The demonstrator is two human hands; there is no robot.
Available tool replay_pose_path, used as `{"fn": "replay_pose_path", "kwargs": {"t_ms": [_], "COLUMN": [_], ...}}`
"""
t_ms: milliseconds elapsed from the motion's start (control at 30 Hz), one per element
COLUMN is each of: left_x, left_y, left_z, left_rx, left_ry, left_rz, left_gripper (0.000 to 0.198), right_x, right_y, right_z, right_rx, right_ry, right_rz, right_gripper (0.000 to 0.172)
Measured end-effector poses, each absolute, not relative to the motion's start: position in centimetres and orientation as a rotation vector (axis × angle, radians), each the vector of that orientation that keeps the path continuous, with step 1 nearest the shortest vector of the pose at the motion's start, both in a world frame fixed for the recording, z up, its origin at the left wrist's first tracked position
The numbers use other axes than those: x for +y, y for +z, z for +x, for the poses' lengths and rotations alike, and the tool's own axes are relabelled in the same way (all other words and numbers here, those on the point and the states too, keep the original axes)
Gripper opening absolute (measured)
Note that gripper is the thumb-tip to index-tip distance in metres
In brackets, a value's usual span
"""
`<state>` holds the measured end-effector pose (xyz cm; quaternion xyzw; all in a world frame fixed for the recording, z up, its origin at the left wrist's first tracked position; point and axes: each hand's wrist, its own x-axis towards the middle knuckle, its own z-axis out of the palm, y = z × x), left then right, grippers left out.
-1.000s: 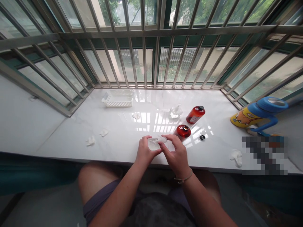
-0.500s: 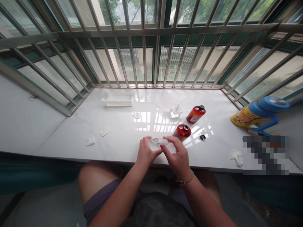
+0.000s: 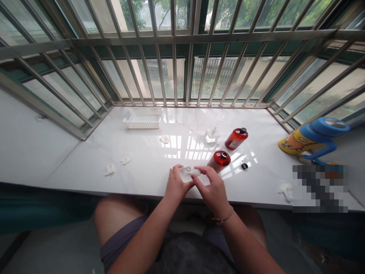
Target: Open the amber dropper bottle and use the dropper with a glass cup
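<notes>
Low over the front of the white counter, my left hand (image 3: 177,184) is closed around a small clear glass bottle (image 3: 185,175) that lies tilted on its side. Thumb and fingers of my right hand (image 3: 213,187) pinch a translucent, rounded cylinder (image 3: 196,172) at the bottle's right end. Whether this piece is a cap or a small vial, I cannot make out. An uncapped amber-red bottle (image 3: 219,160) stands just beyond my right hand, and its black cap (image 3: 244,166) lies to the right. Behind it are a capped amber-red bottle (image 3: 236,139) and a clear square pump bottle (image 3: 212,135).
A white perforated basket (image 3: 143,121) sits at the back left. Crumpled tissues (image 3: 125,159) lie on the left, in the middle and at right. A blue and yellow flask (image 3: 309,139) lies at the right, near a blurred patch. Metal window bars (image 3: 188,38) close off the back.
My right fingers and the translucent cylinder have shifted slightly left, nearer the glass bottle. My left hand keeps its hold; the things on the counter stay in place.
</notes>
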<state>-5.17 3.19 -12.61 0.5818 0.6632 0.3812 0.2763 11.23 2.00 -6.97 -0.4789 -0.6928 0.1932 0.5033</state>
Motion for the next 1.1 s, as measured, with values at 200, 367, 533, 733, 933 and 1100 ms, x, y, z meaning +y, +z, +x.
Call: {"fn": "replay_pose_path", "kwargs": {"t_ms": [200,367,533,733,933,1100], "left_x": [3.1,3.0,3.0,3.1,3.0,3.0], "left_y": [-12.9,-12.9,-12.6,-12.5,-12.5,-12.2], "left_z": [-5.2,-5.2,-5.3,-5.3,-5.4,-5.3], "left_rx": [1.77,1.777,1.773,1.748,1.719,1.738], "left_ry": [1.063,1.063,1.016,1.019,1.042,0.988], "left_rz": [1.606,1.61,1.578,1.567,1.568,1.537], "left_gripper": [0.071,0.068,0.067,0.061,0.059,0.06], "right_x": [1.6,1.0,0.1,-0.5,-0.6,-0.8], "right_y": [-6.8,-6.8,-6.8,-6.8,-7.2,-7.2], "right_z": [11.4,11.5,11.6,11.5,11.2,11.2], "right_rx": [-1.726,-1.793,-1.832,-1.854,-1.876,-1.883], "right_ry": [0.387,0.329,0.299,0.29,0.276,0.256], "right_rz": [-1.118,-1.078,-1.044,-1.027,-0.994,-0.988], "right_gripper": [0.022,0.02,0.024,0.029,0.033,0.032]}}
